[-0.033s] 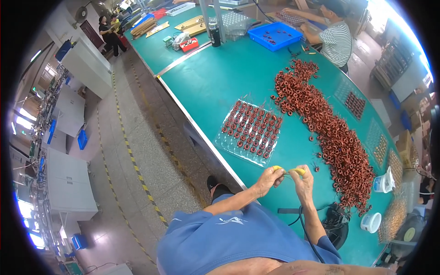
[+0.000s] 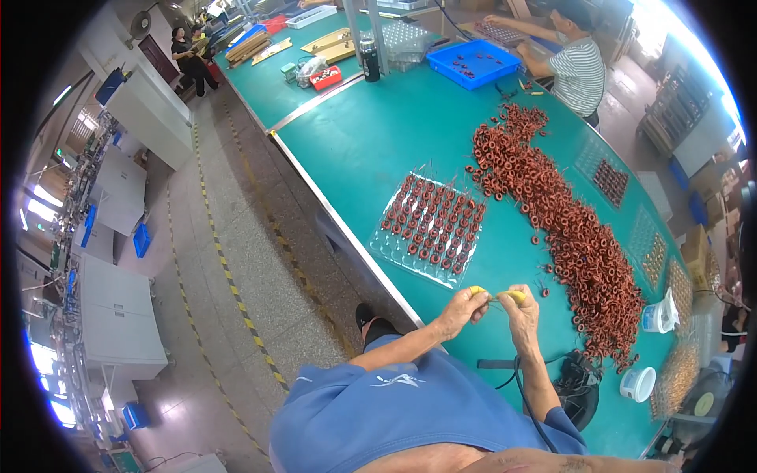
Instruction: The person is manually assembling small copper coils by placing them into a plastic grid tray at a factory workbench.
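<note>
Over the green table's near edge, my left hand and my right hand meet tip to tip, with yellow covers on some fingers. Both are closed in a pinch. Something small with thin wire-like ends lies between the fingertips, mostly hidden and too small to name. Just beyond my left hand sits a clear plastic tray holding rows of red-brown wound rings with wire leads. A long heap of similar loose rings spreads to the right of my hands, a few lying apart near my right hand.
A black device with a cable stands beside my right forearm, near white tubs. More filled trays line the right edge. Farther off are a blue bin, a dark bottle and a seated co-worker.
My fingertips have come very slightly closer together. The seated co-worker's head has shifted a little. Tray and heap look the same.
</note>
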Demonstrator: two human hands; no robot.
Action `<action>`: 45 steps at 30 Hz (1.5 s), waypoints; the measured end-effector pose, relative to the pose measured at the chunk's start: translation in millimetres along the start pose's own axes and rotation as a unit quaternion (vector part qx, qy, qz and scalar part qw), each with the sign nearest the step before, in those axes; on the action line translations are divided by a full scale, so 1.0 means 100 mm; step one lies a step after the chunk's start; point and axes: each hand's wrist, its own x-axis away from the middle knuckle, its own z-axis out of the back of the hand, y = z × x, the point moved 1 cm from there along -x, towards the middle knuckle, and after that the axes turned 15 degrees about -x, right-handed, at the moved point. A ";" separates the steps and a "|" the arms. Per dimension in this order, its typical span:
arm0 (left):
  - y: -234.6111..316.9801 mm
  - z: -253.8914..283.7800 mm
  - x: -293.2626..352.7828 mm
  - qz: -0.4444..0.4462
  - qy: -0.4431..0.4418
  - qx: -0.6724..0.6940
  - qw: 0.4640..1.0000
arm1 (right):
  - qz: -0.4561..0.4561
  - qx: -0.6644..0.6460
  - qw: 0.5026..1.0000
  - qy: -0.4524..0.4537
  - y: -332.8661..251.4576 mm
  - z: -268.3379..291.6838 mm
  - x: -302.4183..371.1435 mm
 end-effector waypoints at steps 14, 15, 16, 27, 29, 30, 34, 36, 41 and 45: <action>0.04 0.01 -0.10 0.019 0.112 -0.094 0.989 | -0.085 -0.112 0.987 0.074 0.30 -0.11 0.03; 0.05 0.09 -0.09 -0.011 0.106 -0.145 0.984 | -0.053 -0.116 0.989 0.078 0.24 -0.15 0.02; 0.09 0.14 -0.11 -0.036 0.097 -0.150 0.983 | -0.033 -0.116 0.990 0.067 0.25 -0.13 0.00; 0.33 0.10 -0.03 -0.102 0.041 -0.122 0.986 | -0.079 -0.171 0.982 0.021 0.38 -0.20 -0.05; 0.33 0.06 -0.02 -0.098 0.041 -0.137 0.985 | -0.073 -0.174 0.982 0.020 0.43 -0.21 -0.05; 0.33 0.06 -0.02 -0.093 0.039 -0.152 0.983 | -0.067 -0.177 0.982 0.020 0.44 -0.21 -0.05; 0.35 0.08 0.06 -0.100 0.081 -0.267 0.955 | 0.119 0.081 0.987 0.074 0.10 -0.34 0.02; 0.44 0.06 0.12 -0.126 0.120 -0.351 0.920 | 0.107 0.053 0.990 0.073 0.02 -0.36 0.04; 0.45 0.14 0.13 -0.133 0.102 -0.352 0.921 | 0.135 0.074 0.987 0.036 -0.06 -0.39 0.03; 0.48 0.09 0.26 -0.145 0.100 -0.358 0.917 | 0.137 0.147 0.979 0.037 -0.08 -0.35 0.06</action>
